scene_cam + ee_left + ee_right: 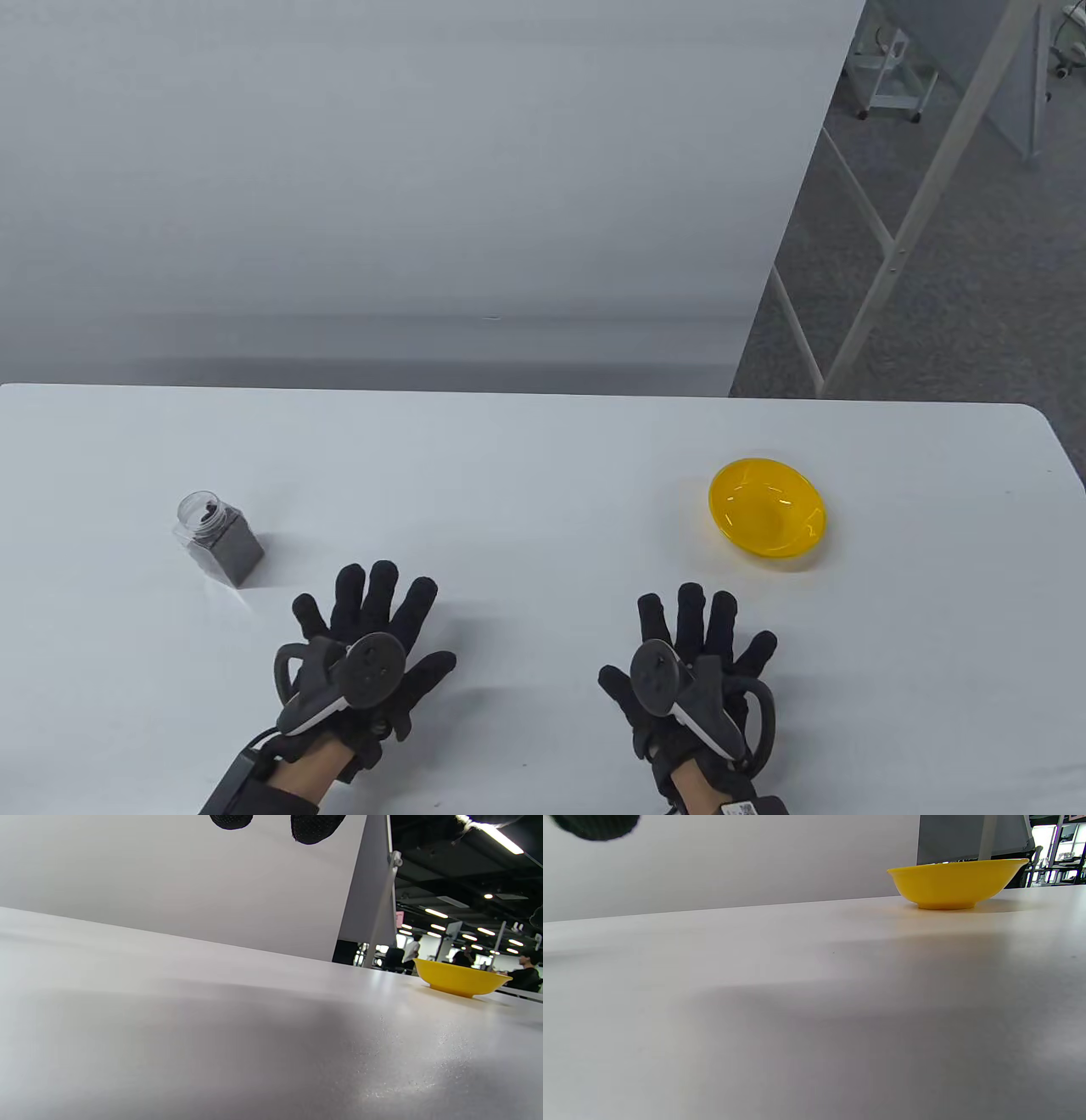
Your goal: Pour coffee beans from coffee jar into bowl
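A clear square coffee jar (219, 541) with dark beans inside stands open on the white table (526, 475) at the left. A yellow bowl (767, 517) sits at the right; it looks empty and also shows in the left wrist view (461, 978) and the right wrist view (955, 883). My left hand (373, 632) lies flat on the table with fingers spread, just right of and nearer than the jar. My right hand (700, 649) lies flat with fingers spread, nearer than the bowl. Neither hand holds anything.
The table's far edge meets a white wall panel (407, 170). Its right edge (1065, 458) borders grey carpet with metal frame legs (899, 238). Bare table surface lies between the jar and the bowl.
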`<action>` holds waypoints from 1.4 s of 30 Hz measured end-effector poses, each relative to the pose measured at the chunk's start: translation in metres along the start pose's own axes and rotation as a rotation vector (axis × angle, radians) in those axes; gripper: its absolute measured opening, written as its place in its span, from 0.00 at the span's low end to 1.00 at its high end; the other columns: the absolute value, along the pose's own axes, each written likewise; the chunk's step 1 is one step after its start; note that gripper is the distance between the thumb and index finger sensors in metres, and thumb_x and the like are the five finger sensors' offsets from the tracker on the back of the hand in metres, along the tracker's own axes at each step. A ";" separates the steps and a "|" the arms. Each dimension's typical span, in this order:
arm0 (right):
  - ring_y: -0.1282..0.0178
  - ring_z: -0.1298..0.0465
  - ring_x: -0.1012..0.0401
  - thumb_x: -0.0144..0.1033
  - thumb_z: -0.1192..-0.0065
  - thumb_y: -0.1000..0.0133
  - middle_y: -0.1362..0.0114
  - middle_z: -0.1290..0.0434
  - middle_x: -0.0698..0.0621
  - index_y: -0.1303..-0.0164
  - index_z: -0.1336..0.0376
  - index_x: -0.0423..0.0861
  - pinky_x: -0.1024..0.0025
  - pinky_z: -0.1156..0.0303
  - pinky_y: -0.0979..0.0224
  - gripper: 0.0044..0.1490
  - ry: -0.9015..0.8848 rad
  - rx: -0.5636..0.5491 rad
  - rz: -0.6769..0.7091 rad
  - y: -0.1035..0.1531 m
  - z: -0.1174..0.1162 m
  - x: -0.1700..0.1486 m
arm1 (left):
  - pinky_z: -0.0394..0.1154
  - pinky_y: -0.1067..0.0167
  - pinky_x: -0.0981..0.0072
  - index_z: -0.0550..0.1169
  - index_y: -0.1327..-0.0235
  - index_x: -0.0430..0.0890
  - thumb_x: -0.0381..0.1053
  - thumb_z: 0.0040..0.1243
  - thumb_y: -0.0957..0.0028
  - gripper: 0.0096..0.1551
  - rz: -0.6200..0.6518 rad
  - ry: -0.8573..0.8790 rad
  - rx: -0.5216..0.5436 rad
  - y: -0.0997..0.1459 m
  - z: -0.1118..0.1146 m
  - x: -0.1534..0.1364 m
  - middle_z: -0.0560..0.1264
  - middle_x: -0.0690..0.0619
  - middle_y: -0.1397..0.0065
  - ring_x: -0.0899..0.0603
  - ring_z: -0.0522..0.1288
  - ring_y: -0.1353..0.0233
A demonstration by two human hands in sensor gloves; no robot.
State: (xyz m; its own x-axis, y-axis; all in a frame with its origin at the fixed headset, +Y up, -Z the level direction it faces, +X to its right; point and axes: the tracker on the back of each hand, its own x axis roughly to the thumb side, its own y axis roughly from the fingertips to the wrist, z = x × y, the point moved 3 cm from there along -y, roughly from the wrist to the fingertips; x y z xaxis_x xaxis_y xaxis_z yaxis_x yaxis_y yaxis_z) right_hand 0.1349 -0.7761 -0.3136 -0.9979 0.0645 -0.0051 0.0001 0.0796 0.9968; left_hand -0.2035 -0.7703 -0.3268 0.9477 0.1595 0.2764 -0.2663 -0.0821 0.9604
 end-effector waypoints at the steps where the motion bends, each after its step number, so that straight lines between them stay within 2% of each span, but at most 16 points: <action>1: 0.22 0.78 0.34 0.80 0.56 0.56 0.21 0.82 0.41 0.27 0.75 0.61 0.17 0.81 0.43 0.61 0.008 -0.003 0.005 0.000 0.001 0.002 | 0.36 0.47 0.11 0.55 0.19 0.56 0.84 0.38 0.58 0.55 -0.011 0.010 -0.003 0.000 0.000 -0.002 0.45 0.38 0.16 0.19 0.44 0.20; 13: 0.22 0.76 0.34 0.81 0.58 0.55 0.21 0.81 0.40 0.27 0.75 0.61 0.16 0.78 0.42 0.60 0.020 -0.026 0.024 0.003 -0.001 0.004 | 0.37 0.46 0.12 0.55 0.20 0.56 0.84 0.38 0.58 0.55 -0.024 -0.008 0.015 0.006 -0.002 -0.005 0.46 0.38 0.16 0.19 0.45 0.20; 26: 0.22 0.77 0.34 0.80 0.55 0.56 0.21 0.81 0.41 0.28 0.74 0.62 0.17 0.79 0.41 0.59 -0.033 0.000 -0.016 0.007 -0.005 -0.015 | 0.38 0.45 0.13 0.56 0.20 0.54 0.83 0.39 0.58 0.55 -0.041 0.023 0.013 0.009 0.003 -0.013 0.47 0.37 0.17 0.20 0.47 0.20; 42: 0.22 0.75 0.34 0.79 0.56 0.55 0.21 0.80 0.40 0.28 0.75 0.62 0.16 0.78 0.41 0.59 -0.012 -0.007 -0.007 0.009 -0.006 -0.015 | 0.46 0.41 0.15 0.66 0.25 0.49 0.80 0.46 0.57 0.52 -0.051 0.061 0.107 0.015 -0.010 -0.023 0.58 0.36 0.19 0.20 0.57 0.22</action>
State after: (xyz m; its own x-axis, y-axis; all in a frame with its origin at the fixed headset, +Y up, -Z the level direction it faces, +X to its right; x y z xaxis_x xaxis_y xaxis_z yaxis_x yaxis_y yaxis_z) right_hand 0.1495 -0.7827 -0.3041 -0.9970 0.0760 -0.0130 -0.0075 0.0731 0.9973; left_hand -0.2311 -0.7659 -0.3184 0.9463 0.2252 0.2320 -0.1944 -0.1768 0.9649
